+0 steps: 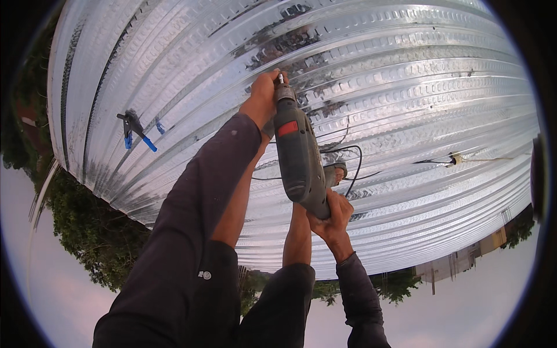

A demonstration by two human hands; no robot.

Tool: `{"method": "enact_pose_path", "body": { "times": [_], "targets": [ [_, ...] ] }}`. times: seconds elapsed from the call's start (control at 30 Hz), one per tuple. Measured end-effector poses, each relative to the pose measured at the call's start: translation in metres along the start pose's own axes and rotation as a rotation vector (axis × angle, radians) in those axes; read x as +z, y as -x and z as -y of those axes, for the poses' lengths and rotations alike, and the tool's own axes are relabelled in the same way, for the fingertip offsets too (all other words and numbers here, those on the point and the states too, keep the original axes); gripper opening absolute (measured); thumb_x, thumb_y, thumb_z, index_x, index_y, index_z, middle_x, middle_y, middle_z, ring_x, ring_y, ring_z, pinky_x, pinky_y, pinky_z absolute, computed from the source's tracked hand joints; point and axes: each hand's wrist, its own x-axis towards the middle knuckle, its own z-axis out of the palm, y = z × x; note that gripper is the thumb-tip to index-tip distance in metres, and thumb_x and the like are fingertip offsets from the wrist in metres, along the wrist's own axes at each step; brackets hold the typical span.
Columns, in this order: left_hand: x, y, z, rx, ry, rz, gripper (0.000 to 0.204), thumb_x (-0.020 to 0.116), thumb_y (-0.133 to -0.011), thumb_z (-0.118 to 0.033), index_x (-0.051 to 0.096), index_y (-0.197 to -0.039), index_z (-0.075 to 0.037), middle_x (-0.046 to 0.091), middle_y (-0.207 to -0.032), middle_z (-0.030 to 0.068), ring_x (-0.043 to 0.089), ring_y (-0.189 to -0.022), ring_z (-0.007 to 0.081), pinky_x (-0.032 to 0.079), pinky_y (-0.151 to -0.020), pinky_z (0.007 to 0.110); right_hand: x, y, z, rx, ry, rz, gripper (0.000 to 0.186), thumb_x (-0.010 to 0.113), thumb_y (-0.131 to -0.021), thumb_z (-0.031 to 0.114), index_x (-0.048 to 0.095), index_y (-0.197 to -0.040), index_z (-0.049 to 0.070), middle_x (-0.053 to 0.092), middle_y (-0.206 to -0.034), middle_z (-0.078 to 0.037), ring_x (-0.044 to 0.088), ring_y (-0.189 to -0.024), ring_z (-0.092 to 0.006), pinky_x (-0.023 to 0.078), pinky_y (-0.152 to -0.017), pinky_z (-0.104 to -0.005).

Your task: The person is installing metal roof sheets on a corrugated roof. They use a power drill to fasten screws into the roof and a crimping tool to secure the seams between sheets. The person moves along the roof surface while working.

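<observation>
A grey-green power drill [297,153] with a red patch on its side lies across the middle of the head view, its nose pointing away from me. My right hand [333,216] is closed around its handle at the near end. At the far end, my left hand [264,90] has its fingers closed by the chuck, around the short silver bit [281,78]. Whether those fingers also pinch a small screw is hidden. Beneath the drill is ribbed, shiny sheet metal [406,110]. A black power cord [361,158] loops out to the right of the drill.
Blue-handled pliers [138,131] lie on the metal to the left. A cord connection [454,159] rests at the right. My bare foot [340,171] stands beside the drill. Beyond the sheet's curved edge are trees [96,232] and a building [458,261].
</observation>
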Motion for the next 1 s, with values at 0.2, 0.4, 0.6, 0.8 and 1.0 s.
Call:
{"method": "enact_pose_path", "body": {
  "times": [0.2,0.4,0.6,0.8,1.0],
  "targets": [
    [0.004,-0.019,-0.006,0.001,-0.222,0.019,0.028,0.050,-0.106,-0.025,0.064,-0.109,-0.001,0.062,-0.089,0.0076,0.061,-0.067,0.0223,0.061,-0.058,0.048,0.000,-0.015,-0.002,0.033,0.087,0.056,0.057,0.080,-0.066,0.013,0.064,-0.119,-0.001,0.066,-0.083,-0.014,0.065,-0.067,-0.0320,0.051,-0.062,-0.0408],
    [0.006,-0.032,-0.008,-0.018,-0.257,0.032,0.029,0.050,-0.105,-0.021,0.066,-0.115,0.000,0.064,-0.090,0.0088,0.062,-0.070,0.0220,0.058,-0.064,0.039,0.014,-0.035,-0.002,0.110,0.105,0.044,0.063,0.079,-0.063,0.018,0.065,-0.123,0.008,0.062,-0.079,-0.008,0.063,-0.069,-0.0307,0.050,-0.063,-0.0414],
    [0.003,-0.048,-0.014,-0.097,-0.325,-0.023,0.026,0.051,-0.104,-0.016,0.068,-0.112,0.002,0.067,-0.094,0.0115,0.063,-0.074,0.0216,0.056,-0.066,0.039,0.015,-0.050,0.003,0.117,0.133,0.061,0.065,0.080,-0.062,0.018,0.065,-0.124,0.007,0.062,-0.078,-0.009,0.064,-0.068,-0.0313,0.050,-0.063,-0.0417],
    [0.015,-0.051,-0.017,-0.105,-0.326,-0.098,0.023,0.054,-0.103,-0.014,0.070,-0.107,0.001,0.067,-0.092,0.0113,0.063,-0.070,0.0218,0.055,-0.064,0.039,0.012,-0.063,0.001,0.132,0.151,0.090,0.064,0.082,-0.060,0.017,0.066,-0.122,0.007,0.067,-0.082,-0.009,0.065,-0.068,-0.0305,0.051,-0.065,-0.0407],
    [0.005,-0.061,-0.021,-0.060,-0.504,-0.104,0.024,0.056,-0.102,-0.016,0.072,-0.105,0.002,0.067,-0.091,0.0113,0.062,-0.067,0.0214,0.055,-0.061,0.040,0.012,-0.073,-0.001,0.148,0.156,0.125,0.066,0.084,-0.059,0.020,0.067,-0.121,0.007,0.069,-0.083,-0.009,0.067,-0.070,-0.0304,0.052,-0.066,-0.0416]
  ]
}}
